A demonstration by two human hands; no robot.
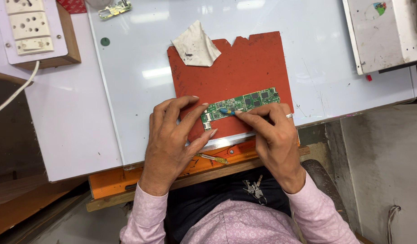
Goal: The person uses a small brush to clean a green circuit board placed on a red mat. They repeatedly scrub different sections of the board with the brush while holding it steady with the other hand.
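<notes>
A long green circuit board (241,103) is laid on a red mat (244,68) on the white counter (127,90). Its left end is steadied by the spread fingers of the left hand (172,135). A small blue-tipped tool (227,110) is pinched in the right hand (274,133) and pressed against the board. A crumpled white cloth (197,45) is seen at the mat's upper left corner.

The circuit board (240,104) lies on the mat (244,68), which lies on the table (127,99). My left hand (172,135) rests at the board's left end, my right hand (271,131) at its near edge, fingers (244,115) holding a small tool (226,110) on it. A cloth (197,45) sits on the mat's far left corner. The socket strip (30,25) lies far left, a screwdriver (210,157) just before the table's near edge, between my hands.
</notes>
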